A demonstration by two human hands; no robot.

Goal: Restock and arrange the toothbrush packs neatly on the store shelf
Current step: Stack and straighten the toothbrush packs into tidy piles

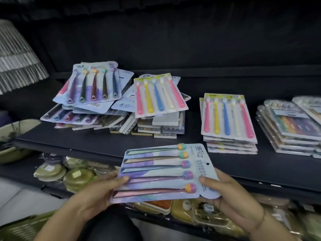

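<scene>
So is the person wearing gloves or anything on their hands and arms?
No gloves. The left hand and the right hand are both bare, and no sleeves show as far up as the picture goes. A thin band, like a thread or bracelet, goes round the right wrist. I see no rings or watch.

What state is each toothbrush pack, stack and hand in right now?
held pack: sideways, in the air, gripped at both ends
left hand: grips the handle end
right hand: grips the header end
left pile: jumbled, packs skewed and overlapping
pastel pack: tilted, lying on boxes
middle stack: flat, squared up
right stack: flat, slightly stepped, partly out of frame
</scene>
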